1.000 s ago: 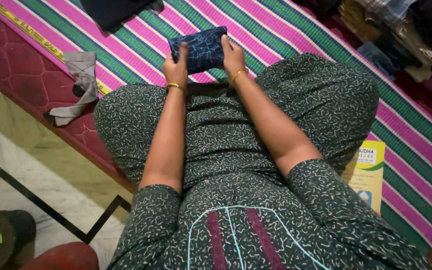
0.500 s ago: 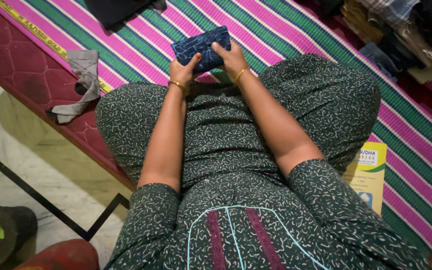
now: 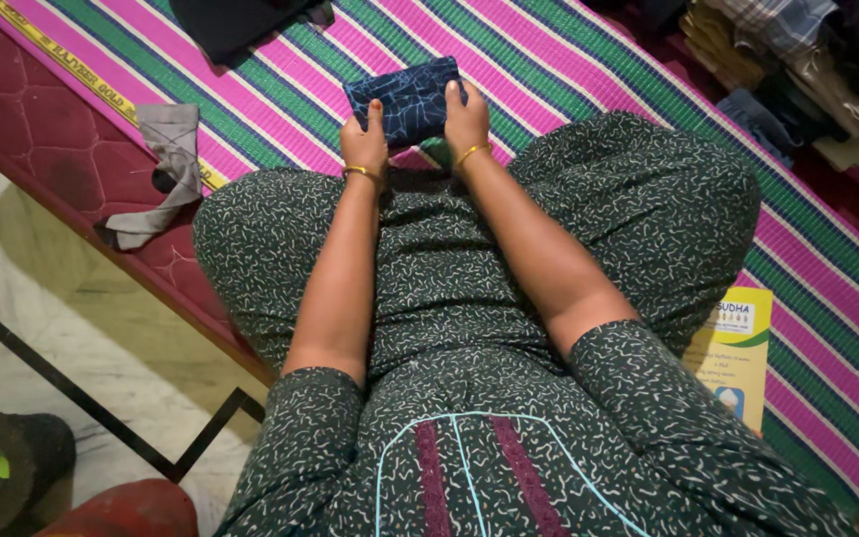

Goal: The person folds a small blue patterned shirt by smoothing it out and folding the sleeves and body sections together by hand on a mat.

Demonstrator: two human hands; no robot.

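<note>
Item: folded dark blue cloth (image 3: 408, 99), patterned with thin pale lines, lying on the striped mat (image 3: 589, 70) just beyond the person's knees, in the far middle of the view.
Left hand (image 3: 365, 139): closed onto the near left edge of the cloth, thumb on top, fingers curled against its side; a gold bangle at the wrist.
Right hand (image 3: 466, 117): pressed flat on the near right part of the cloth, fingers laid over its top surface; a gold bangle at the wrist as well.
Change: a second ago the cloth lay wider, with both hands at its near edge; half a second ago it was lifted and tilted between the hands; now it sits squarer and more compact, held down at both sides.
Reading: the bundle looks to have been tightened by one more fold and is being pressed flat; the folding of this piece appears close to done.
Grey sock (image 3: 156, 174): limp, at the left edge of the mat, draped onto the red mattress (image 3: 12, 89), well apart from the hands.
Clothes pile (image 3: 797, 70): far right, untouched.
Black garment (image 3: 236, 20): far, at the top edge of the view, beyond the cloth.
Yellow leaflet (image 3: 743, 348): right, partly under the person's knee.
</note>
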